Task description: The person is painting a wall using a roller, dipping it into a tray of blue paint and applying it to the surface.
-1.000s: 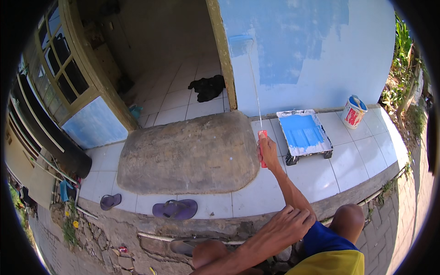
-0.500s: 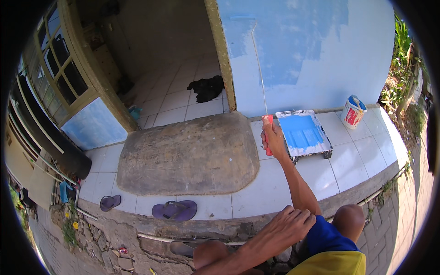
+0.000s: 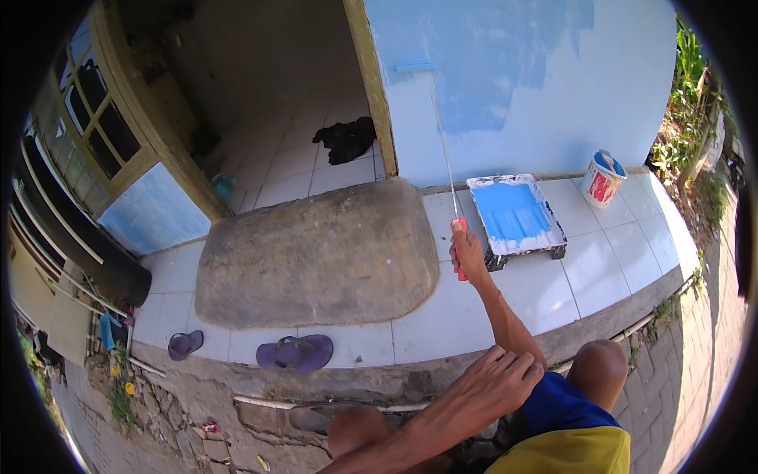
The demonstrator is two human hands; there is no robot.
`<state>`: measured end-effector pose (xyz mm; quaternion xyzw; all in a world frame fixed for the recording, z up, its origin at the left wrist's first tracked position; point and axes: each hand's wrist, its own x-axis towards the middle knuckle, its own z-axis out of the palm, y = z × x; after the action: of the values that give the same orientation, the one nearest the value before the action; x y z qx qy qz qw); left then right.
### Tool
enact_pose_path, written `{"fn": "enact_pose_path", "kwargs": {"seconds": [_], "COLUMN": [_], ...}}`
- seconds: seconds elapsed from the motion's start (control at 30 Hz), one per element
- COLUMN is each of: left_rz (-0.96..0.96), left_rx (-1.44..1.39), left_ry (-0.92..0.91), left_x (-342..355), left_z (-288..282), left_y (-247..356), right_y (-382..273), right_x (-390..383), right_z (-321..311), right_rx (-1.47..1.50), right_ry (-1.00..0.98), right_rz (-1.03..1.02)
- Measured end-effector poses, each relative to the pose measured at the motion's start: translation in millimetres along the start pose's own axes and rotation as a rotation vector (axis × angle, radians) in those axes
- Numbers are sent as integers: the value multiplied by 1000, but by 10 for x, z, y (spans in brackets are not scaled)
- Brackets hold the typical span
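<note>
My right hand (image 3: 469, 251) is closed round the red handle of a paint roller (image 3: 443, 136). Its long thin wire frame runs up to a blue roller sleeve, which lies against the wall (image 3: 624, 87) near the door post. Patchy blue paint covers the wall's left part; the right part is paler. Beside my right hand sits a paint tray (image 3: 517, 213) with blue paint in it and paint-smeared rims. My left hand (image 3: 499, 378) rests by my right forearm, above my lap, its fingers curled in and its palm hidden. I see nothing in it.
A red-and-white paint bucket (image 3: 603, 183) with a brush in it stands right of the tray. A raised concrete step (image 3: 316, 257) fronts the open doorway. Purple sandals (image 3: 295, 353) lie on the white tiles. Dark cloth (image 3: 346, 141) lies inside the doorway. Plants (image 3: 695, 103) grow at right.
The roller sleeve has come down the wall a little, and my right hand has lowered with the handle. The whole view has shifted slightly. My left hand stays by my right forearm.
</note>
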<state>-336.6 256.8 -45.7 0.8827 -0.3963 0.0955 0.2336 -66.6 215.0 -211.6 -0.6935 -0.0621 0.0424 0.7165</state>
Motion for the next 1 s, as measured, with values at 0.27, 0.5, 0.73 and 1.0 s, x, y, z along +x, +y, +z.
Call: {"fn": "enact_pose_path", "kwargs": {"seconds": [0.27, 0.5, 0.73, 1.0], "left_rz": [37, 23, 7, 42], "left_rx": [94, 42, 29, 107], "left_ry": [69, 79, 28, -30], "left_x": [3, 31, 43, -55], "left_z": [91, 47, 46, 251], "left_y": [4, 18, 28, -66], "right_y": [494, 868, 1192, 1117], "right_x": [-283, -417, -589, -858], "right_z": [-85, -153, -262, -284], "right_rx": [-4, -30, -30, 20], "right_ry": [5, -2, -15, -39], "right_rz": [134, 195, 267, 343]}}
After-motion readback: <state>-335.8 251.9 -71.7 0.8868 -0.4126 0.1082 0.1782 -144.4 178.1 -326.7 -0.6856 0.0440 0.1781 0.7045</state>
